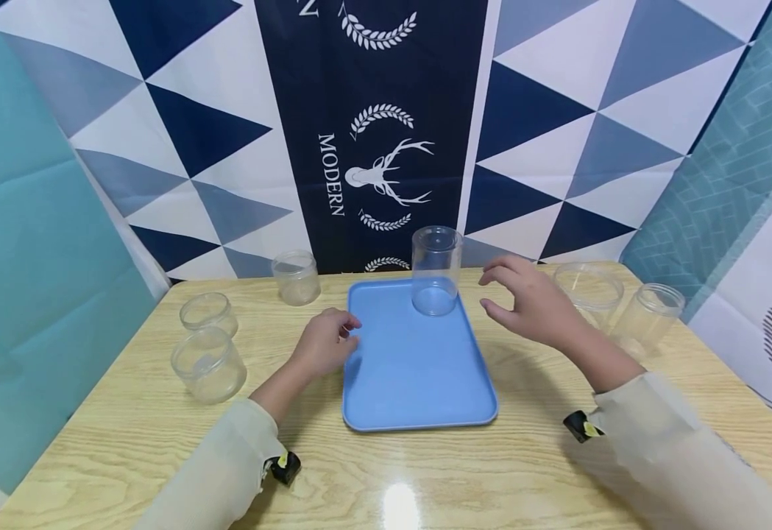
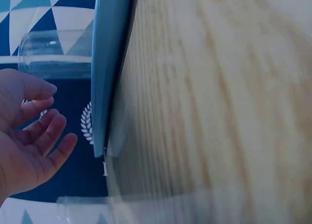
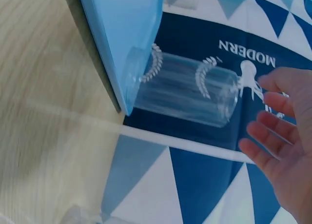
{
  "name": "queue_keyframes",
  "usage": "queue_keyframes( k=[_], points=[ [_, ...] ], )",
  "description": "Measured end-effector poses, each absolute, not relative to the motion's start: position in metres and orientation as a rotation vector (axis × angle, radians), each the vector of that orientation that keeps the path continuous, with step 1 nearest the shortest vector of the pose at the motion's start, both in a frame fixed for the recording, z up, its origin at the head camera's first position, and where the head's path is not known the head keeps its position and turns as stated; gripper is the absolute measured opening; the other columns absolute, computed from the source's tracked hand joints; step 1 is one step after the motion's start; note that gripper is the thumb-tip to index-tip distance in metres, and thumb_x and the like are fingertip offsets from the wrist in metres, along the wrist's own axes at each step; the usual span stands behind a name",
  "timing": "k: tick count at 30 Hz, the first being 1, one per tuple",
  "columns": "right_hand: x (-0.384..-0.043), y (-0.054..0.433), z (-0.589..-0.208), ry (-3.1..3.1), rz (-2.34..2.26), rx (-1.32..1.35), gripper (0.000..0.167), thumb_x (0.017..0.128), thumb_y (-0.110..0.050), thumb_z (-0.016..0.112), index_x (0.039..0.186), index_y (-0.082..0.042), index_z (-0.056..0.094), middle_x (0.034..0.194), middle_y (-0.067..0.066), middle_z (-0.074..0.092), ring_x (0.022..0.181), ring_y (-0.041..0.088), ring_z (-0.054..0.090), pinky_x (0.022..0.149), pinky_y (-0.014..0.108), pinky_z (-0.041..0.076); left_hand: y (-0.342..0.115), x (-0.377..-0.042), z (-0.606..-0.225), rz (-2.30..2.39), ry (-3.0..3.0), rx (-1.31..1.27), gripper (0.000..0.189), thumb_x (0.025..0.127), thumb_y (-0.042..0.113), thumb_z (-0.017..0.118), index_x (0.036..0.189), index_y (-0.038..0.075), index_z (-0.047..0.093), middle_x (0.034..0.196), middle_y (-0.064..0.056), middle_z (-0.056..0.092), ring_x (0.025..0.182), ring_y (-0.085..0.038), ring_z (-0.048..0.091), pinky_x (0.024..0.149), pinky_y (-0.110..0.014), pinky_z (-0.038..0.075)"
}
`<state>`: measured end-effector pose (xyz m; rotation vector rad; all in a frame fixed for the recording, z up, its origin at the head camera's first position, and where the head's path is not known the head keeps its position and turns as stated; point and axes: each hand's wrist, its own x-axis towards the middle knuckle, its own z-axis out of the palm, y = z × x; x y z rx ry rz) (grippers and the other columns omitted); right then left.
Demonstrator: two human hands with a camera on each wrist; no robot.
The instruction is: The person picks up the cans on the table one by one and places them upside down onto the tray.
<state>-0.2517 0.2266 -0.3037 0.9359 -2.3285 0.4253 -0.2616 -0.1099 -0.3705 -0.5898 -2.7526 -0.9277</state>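
Note:
A tall clear jar point(image 1: 436, 272) stands upright on the far right part of a blue tray point(image 1: 419, 368). To the right of that jar my right hand point(image 1: 531, 302) hovers with fingers spread and slightly bent, holding nothing. In the right wrist view its fingertips are apart from the jar's point(image 3: 185, 90) top end. My left hand point(image 1: 324, 342) is over the tray's left edge, its fingers loosely bent and nothing in them. The left wrist view has this hand point(image 2: 34, 136) beside the tray's side wall point(image 2: 105, 77), with the tall jar point(image 2: 58, 53) beyond.
On the left stand three short clear jars: one at the back point(image 1: 296, 278), one in the middle point(image 1: 210, 313) and a nearer one point(image 1: 210, 366). A wide clear jar point(image 1: 587, 283) and a slimmer one point(image 1: 653, 313) stand at the right. A patterned cloth point(image 1: 227, 147) hangs behind the table.

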Motion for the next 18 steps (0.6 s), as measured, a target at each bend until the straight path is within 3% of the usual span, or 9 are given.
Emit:
queue_keyframes(
  k=[11,18],
  points=[
    [-0.24,0.255,-0.292,-2.426,0.403,0.917,0.024,0.076,-0.003,0.078,0.097,-0.003,0.067,0.111,0.019,0.061,0.102,0.038,0.058,0.083,0.054,0.049,-0.089,-0.24,-0.363,-0.733,-2.596,-0.906,0.03,0.081,0.014,0.074,0.109,0.006,0.07,0.103,-0.006,0.064,0.091,-0.02,0.061,0.08,-0.036,0.052],
    [-0.238,0.271,-0.284,-2.544,0.362,0.872,0.03,0.076,-0.004,0.079,0.104,-0.002,0.067,0.118,0.023,0.058,0.108,0.043,0.054,0.086,0.058,0.046,-0.075,-0.226,-0.354,-0.727,-2.65,-1.013,0.041,0.083,0.02,0.073,0.122,0.01,0.065,0.115,-0.006,0.061,0.106,-0.023,0.059,0.091,-0.038,0.05]
  ],
)
